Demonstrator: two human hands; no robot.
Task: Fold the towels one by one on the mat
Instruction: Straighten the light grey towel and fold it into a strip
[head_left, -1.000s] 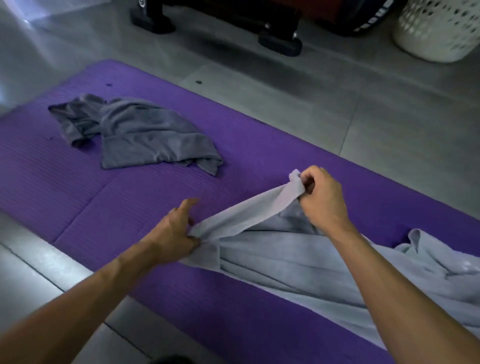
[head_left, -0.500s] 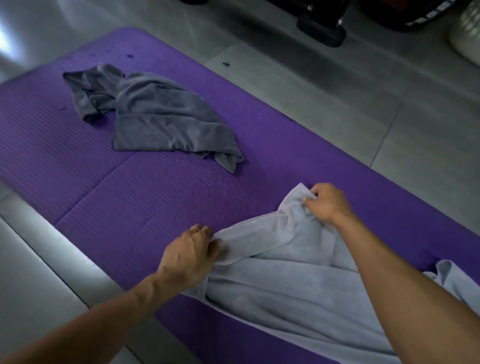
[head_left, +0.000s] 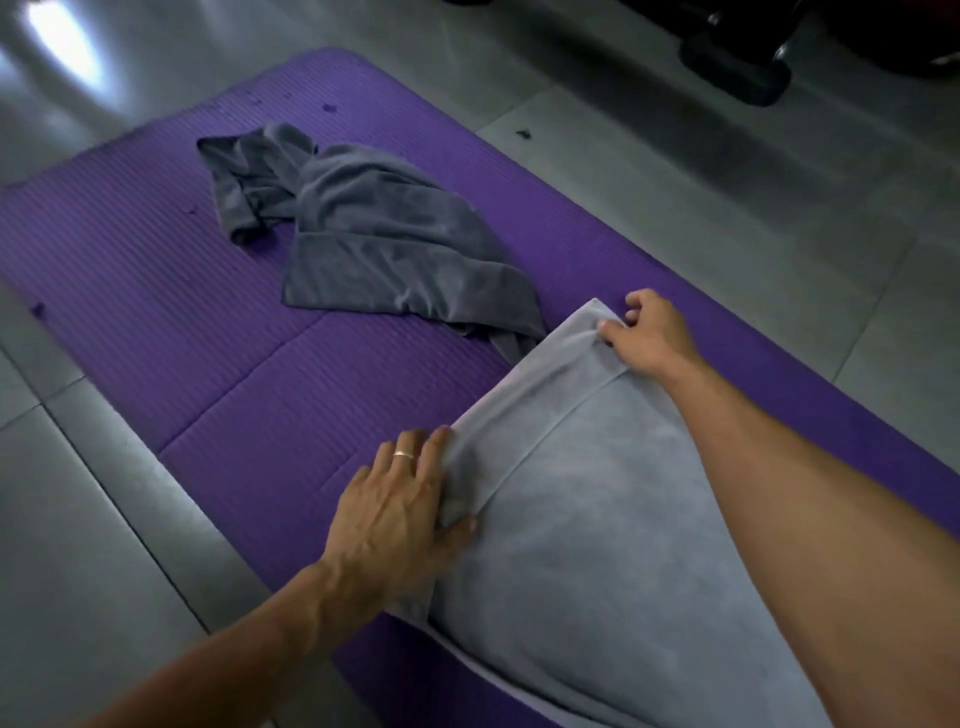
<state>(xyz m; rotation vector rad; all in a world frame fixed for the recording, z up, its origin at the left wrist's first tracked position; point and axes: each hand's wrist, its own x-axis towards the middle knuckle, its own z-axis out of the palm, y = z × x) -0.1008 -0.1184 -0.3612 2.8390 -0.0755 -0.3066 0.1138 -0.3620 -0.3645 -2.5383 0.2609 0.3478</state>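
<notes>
A light grey towel (head_left: 597, 525) lies spread over the near right part of the purple mat (head_left: 218, 353). My left hand (head_left: 400, 509) grips the towel's near corner, thumb on top of the cloth, a ring on one finger. My right hand (head_left: 649, 332) pinches the far corner and holds it down on the mat. The hem between the two corners runs straight. A dark grey towel (head_left: 374, 239) lies crumpled farther back on the mat, its tip just touching the light towel's far corner.
Grey floor tiles (head_left: 753, 218) surround the mat. A dark piece of equipment with black feet (head_left: 737, 67) stands at the top right. The mat's left half (head_left: 130, 249) is bare purple foam.
Both hands lowered the light towel's raised edge and pulled it taut and flat on the mat. The towel went from bunched to smooth. The view shifted toward the dark towel.
</notes>
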